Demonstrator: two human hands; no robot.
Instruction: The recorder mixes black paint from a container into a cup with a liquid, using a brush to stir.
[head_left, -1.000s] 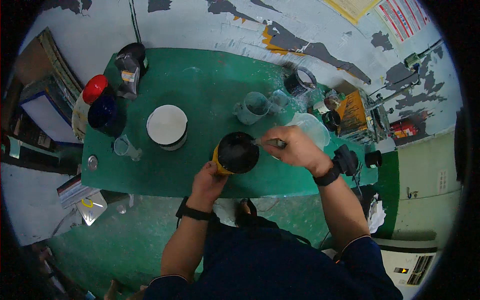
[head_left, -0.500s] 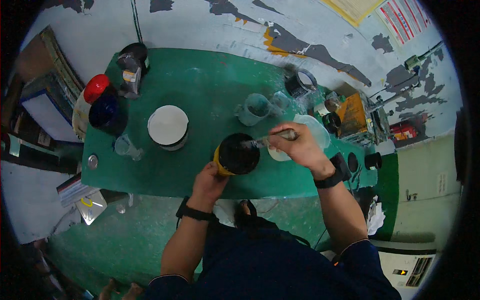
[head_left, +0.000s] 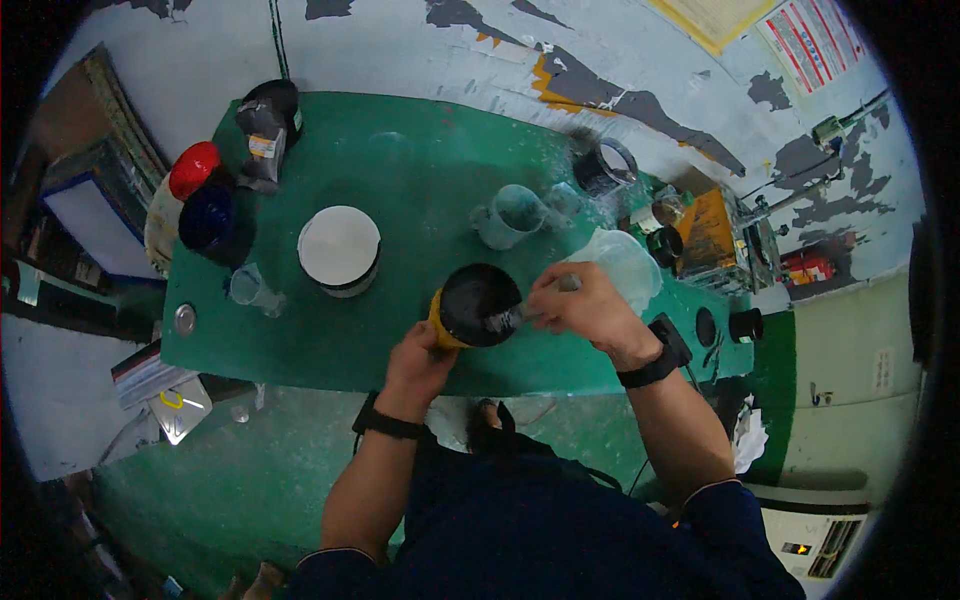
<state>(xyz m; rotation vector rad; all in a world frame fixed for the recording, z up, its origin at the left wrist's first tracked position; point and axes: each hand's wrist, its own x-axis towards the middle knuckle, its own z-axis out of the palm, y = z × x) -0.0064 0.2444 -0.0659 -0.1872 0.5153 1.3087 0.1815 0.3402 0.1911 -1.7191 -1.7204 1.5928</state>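
Observation:
My left hand (head_left: 419,368) grips a yellow-sided tub (head_left: 440,322) by its near left side, above the front part of the table. The tub's mouth faces up and its inside looks black. In my right hand (head_left: 590,312) is a brush (head_left: 504,321), fingers closed round its handle. Its pale, streaky tip reaches into the right side of the tub's mouth. Just beyond my right hand stands a translucent white pitcher (head_left: 632,268). A clear measuring jug (head_left: 511,216) is behind the tub.
A white-topped tub (head_left: 339,246) and a small clear cup (head_left: 254,290) stand on the green table (head_left: 400,150) to the left. Red (head_left: 194,170) and blue (head_left: 207,219) containers sit at its left edge. A grey-black can (head_left: 604,166) and an orange-sided box (head_left: 716,236) are back right.
My right hand has moved a little left and toward me, and the brush tip has come lower and further into the tub. My left hand keeps its hold.

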